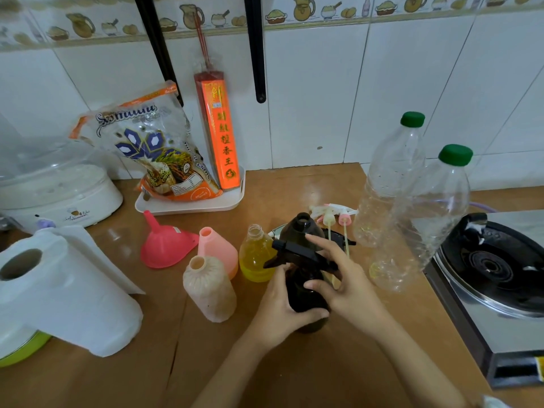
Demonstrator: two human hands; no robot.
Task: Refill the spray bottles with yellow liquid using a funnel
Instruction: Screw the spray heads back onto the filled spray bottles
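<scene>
A dark brown spray bottle (303, 293) stands on the wooden counter (294, 372). My left hand (282, 307) grips its body. My right hand (338, 278) curls round the neck under the black trigger head (297, 253). Behind it stands a second dark bottle (300, 231) with an open mouth. A small clear bottle (255, 256) holds yellow liquid and has no cap. A pink bottle (217, 248) and a pale frosted bottle (207, 287) stand open to the left. A red funnel (164, 242) lies mouth down. Loose spray heads (335, 217) lie at the back.
Two tall clear plastic bottles with green caps (412, 219) stand at the right, next to a gas stove (494, 272). A paper towel roll (59, 287) lies at the left. A white tray (188, 206) holds a rice bag and an incense box.
</scene>
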